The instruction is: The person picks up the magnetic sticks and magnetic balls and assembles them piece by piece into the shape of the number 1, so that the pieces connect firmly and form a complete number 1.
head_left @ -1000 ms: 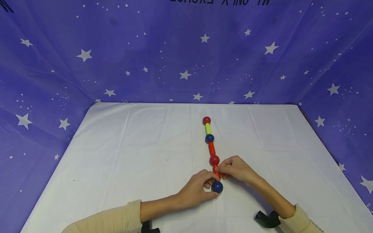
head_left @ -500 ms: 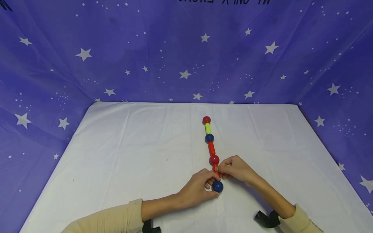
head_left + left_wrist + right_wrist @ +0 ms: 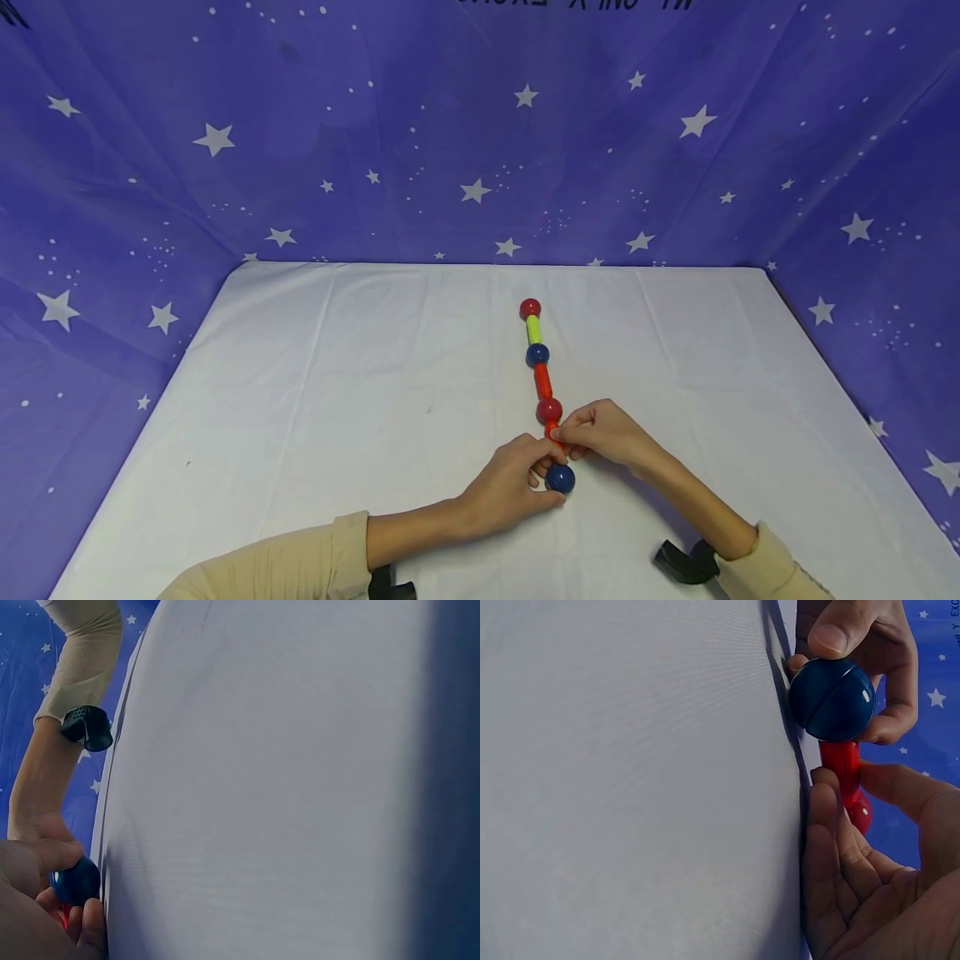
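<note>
A line of balls and rods runs down the white table. From the far end come a red ball (image 3: 530, 308), a yellow-green rod (image 3: 533, 330), a blue ball (image 3: 537, 355), a red rod (image 3: 543, 381) and another red ball (image 3: 549, 410). My left hand (image 3: 512, 483) grips the nearest blue ball (image 3: 560, 478) between thumb and fingers. Just beyond, my right hand (image 3: 609, 433) pinches the red rod (image 3: 840, 763) between thumb and fingers, partly hidden by both hands. In the right wrist view this rod meets the blue ball at one end.
A white cloth (image 3: 360, 375) covers the table. Purple-blue curtains (image 3: 420, 150) with white stars stand behind and at both sides. A black curved device (image 3: 686, 562) sits at the right wrist, and a similar black piece (image 3: 392, 585) shows by the left sleeve.
Both hands keep their hold. The near blue ball has shifted very slightly away from me, and the line beyond has barely moved.
</note>
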The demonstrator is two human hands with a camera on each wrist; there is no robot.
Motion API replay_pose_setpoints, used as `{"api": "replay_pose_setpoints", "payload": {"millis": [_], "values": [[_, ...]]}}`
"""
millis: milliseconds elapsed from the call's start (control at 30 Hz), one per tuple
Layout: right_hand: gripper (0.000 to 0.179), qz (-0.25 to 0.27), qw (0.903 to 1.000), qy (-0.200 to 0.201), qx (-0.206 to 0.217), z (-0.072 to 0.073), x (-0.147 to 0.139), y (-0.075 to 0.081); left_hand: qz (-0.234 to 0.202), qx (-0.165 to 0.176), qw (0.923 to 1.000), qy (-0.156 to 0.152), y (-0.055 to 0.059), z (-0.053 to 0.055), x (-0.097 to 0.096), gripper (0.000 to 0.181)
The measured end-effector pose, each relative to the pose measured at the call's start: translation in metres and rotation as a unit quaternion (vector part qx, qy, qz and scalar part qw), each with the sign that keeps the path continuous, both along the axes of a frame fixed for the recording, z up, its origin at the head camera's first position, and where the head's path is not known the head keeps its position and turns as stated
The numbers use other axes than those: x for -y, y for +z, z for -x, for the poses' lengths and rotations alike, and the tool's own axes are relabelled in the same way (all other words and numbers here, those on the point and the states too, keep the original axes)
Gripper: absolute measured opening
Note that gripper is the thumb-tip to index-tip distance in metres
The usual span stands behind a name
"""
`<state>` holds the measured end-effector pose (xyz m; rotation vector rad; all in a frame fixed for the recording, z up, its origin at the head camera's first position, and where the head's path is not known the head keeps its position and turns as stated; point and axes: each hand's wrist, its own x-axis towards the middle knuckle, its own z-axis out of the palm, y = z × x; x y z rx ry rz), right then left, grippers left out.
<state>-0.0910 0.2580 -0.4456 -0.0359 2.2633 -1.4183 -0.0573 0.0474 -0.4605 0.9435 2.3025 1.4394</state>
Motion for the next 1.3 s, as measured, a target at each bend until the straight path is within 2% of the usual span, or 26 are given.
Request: {"api": "replay_pose_setpoints", "payload": {"millis": [600, 1300], "values": [[0.022, 0.016, 0.9998, 0.005, 0.006, 0.002, 0.006, 0.0, 0.003, -0.007, 0.9999, 0.008, 0.002, -0.002, 0.007, 0.031], [0.022, 0.007, 0.9998, 0.017, -0.002, 0.004, 0.025, 0.001, 0.002, -0.009, 0.9997, 0.021, -0.001, -0.003, 0.022, 0.033]]}}
